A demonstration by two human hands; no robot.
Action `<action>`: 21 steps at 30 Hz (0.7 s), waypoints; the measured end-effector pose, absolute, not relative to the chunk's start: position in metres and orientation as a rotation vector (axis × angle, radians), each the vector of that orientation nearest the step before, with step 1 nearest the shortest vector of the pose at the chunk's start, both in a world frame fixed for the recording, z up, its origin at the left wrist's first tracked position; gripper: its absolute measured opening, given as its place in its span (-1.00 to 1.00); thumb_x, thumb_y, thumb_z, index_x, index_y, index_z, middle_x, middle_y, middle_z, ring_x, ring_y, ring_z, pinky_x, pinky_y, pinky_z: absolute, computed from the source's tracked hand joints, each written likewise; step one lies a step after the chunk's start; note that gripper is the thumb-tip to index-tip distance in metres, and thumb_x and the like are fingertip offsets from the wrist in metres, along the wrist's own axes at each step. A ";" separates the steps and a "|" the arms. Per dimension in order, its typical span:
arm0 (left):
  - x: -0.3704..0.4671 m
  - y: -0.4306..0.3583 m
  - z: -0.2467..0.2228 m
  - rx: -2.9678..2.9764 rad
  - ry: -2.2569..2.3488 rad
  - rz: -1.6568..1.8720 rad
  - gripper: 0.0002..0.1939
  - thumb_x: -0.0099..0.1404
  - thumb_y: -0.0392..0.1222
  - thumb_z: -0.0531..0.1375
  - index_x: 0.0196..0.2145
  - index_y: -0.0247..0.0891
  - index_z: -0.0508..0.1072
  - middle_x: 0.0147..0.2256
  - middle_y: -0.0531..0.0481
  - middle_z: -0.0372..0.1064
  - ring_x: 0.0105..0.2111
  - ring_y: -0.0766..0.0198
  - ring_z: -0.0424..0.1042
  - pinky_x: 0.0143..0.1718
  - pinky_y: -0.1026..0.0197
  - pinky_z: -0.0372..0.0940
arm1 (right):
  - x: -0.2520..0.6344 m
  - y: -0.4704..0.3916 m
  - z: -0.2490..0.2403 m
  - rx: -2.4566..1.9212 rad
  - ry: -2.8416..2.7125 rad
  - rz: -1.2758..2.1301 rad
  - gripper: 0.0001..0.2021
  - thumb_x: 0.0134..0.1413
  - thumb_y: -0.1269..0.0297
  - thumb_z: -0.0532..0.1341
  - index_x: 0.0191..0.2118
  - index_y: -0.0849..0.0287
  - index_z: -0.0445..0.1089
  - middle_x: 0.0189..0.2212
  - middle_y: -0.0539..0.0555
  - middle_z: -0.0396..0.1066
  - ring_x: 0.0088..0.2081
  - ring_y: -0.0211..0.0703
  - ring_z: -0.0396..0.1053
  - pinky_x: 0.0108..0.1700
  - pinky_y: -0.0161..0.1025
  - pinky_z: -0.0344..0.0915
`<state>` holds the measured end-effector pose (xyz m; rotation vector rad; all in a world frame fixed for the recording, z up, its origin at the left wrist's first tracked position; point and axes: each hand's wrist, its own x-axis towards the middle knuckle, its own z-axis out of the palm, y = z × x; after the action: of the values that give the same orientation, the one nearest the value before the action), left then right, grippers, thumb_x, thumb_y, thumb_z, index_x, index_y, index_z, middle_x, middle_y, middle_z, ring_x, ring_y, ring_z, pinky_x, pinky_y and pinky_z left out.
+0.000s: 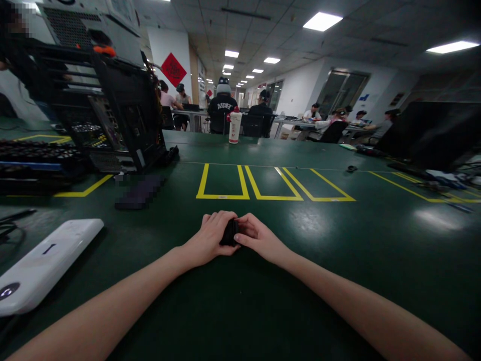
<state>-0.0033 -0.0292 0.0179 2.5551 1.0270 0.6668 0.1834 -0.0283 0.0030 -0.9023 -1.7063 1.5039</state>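
A small black object (228, 233) rests at or just above the green tabletop (240, 301), between my hands; its kind does not show. My left hand (212, 234) is closed round its left side, fingers over the top and thumb below. From the right, my right hand (261, 238) pinches its right edge with thumb and fingertips. Much of the object is hidden behind the fingers. Beyond my hands, several yellow tape outlines (223, 197) mark the tabletop.
An open black computer case (124, 110) stands at the left, with a dark flat item (140, 192) before it. A long white device (52, 260) lies near left. A white cup (235, 126) stands at the far edge. A dark monitor (428, 133) is at right. Several people sit beyond.
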 end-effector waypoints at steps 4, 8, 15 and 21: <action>-0.004 -0.030 0.019 2.561 1.015 0.671 -0.52 0.14 -0.16 0.18 -0.03 -0.19 0.08 -0.13 -0.07 0.21 -0.15 0.09 0.24 -0.14 0.07 0.08 | 0.183 -0.029 0.005 -0.852 -1.679 1.518 -0.74 -0.06 0.30 0.24 -0.23 0.12 0.19 -0.18 0.01 0.27 -0.14 -0.18 0.34 -0.11 -0.14 0.32; -0.003 -0.030 0.020 2.558 1.015 0.689 -0.50 0.13 -0.14 0.19 -0.02 -0.17 0.07 -0.11 -0.07 0.21 -0.13 0.09 0.24 -0.13 0.06 0.09 | 0.179 -0.026 0.001 -0.925 -1.658 1.400 -0.83 0.00 0.23 0.18 -0.28 0.14 0.21 -0.28 -0.02 0.30 -0.23 -0.20 0.35 -0.19 -0.18 0.34; -0.004 -0.030 0.019 2.557 1.011 0.682 -0.50 0.14 -0.15 0.18 -0.01 -0.20 0.07 -0.12 -0.08 0.21 -0.14 0.10 0.24 -0.13 0.07 0.08 | 0.182 -0.028 0.005 -0.973 -1.725 1.448 -0.75 0.03 0.26 0.16 -0.14 0.15 0.19 -0.17 0.06 0.27 -0.10 -0.15 0.30 -0.05 -0.08 0.27; -0.003 -0.030 0.019 2.558 1.024 0.681 -0.51 0.12 -0.17 0.19 -0.03 -0.18 0.08 -0.14 -0.07 0.22 -0.15 0.07 0.25 -0.16 0.06 0.08 | 0.184 -0.027 0.005 -0.802 -1.674 1.559 -0.69 -0.11 0.32 0.28 -0.24 0.12 0.16 -0.20 0.00 0.25 -0.13 -0.18 0.32 -0.10 -0.14 0.29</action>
<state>-0.0030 -0.0296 0.0190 2.5584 1.0244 0.6806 0.1835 -0.0269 0.0049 -0.8019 -1.6739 1.5592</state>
